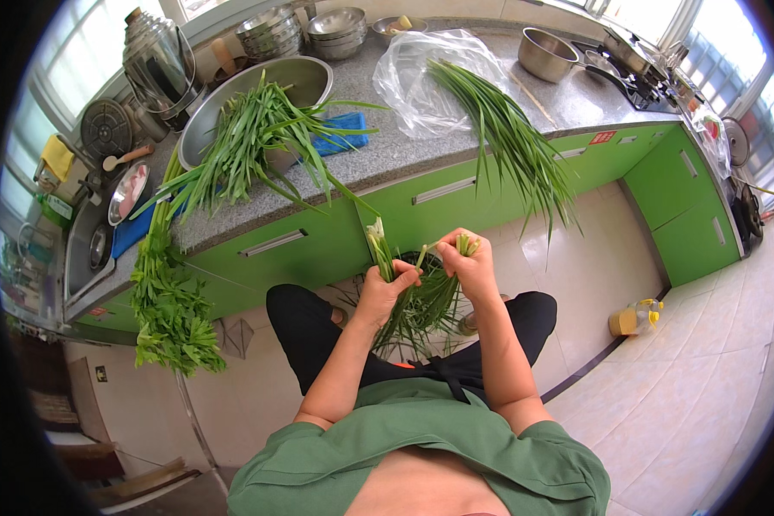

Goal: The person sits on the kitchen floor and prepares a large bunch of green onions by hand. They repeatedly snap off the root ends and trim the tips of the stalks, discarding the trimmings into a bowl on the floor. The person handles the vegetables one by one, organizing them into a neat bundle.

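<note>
My left hand [385, 288] is closed around a small bunch of Chinese chives [379, 250], their pale ends upward. In my right hand [469, 261] is another bunch of green stalks [467, 245], leaves hanging down. A short stalk [421, 257] spans the gap between my fingertips. Below, between my knees, lie more long leaves [429, 316] over a dark container, mostly hidden. On the counter, a heap of chives [245, 138] lies across a steel basin [309, 71]. Further right, a large bunch of chives [509, 129] rests partly on a clear plastic bag [406, 84], its leaves hanging over the edge.
Leafy celery [168, 303] hangs off the counter's left edge [213, 229]. Near the sink [80, 258] sits a bowl of meat [129, 190]. Stacked steel bowls [269, 32] and a saucepan [545, 55] stand behind. Oil bottles [632, 319] are on the floor at right.
</note>
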`<state>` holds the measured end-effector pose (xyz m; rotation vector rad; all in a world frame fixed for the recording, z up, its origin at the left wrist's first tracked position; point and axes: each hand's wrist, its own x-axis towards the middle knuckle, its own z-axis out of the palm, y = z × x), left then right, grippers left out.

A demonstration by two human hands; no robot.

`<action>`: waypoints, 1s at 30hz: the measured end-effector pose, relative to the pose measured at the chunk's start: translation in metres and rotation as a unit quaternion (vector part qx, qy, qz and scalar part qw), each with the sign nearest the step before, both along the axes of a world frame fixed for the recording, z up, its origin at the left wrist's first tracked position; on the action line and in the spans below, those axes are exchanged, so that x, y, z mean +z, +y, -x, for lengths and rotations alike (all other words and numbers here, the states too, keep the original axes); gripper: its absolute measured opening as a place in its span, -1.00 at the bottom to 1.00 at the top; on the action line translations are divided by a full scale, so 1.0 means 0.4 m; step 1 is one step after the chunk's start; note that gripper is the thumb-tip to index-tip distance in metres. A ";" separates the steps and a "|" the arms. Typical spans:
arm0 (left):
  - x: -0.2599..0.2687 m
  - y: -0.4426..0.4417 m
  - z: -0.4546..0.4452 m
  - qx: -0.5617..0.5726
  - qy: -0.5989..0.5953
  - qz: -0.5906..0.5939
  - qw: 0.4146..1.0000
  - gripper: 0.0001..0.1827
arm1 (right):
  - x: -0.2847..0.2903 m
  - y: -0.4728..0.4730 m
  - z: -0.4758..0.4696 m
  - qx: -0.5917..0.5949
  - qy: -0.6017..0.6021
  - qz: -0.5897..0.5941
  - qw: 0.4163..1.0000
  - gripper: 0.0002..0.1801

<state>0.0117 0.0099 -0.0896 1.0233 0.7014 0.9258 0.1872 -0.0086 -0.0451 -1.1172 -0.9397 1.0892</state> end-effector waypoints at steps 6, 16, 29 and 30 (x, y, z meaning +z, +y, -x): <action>0.010 0.004 0.008 0.006 0.029 0.026 0.999 -0.74 | -0.002 -0.001 -0.019 -0.020 0.021 0.003 1.000 -0.89; 0.000 0.017 0.011 0.012 -0.028 0.063 0.998 -0.75 | 0.003 -0.008 -0.014 0.045 -0.125 0.086 0.987 -0.87; 0.015 0.015 0.004 0.026 -0.038 0.064 0.997 -0.80 | -0.044 0.002 -0.021 0.083 -0.241 0.035 0.966 -0.83; 0.012 0.015 0.004 0.026 -0.037 0.062 0.997 -0.80 | -0.043 0.001 -0.021 0.083 -0.255 0.045 0.962 -0.84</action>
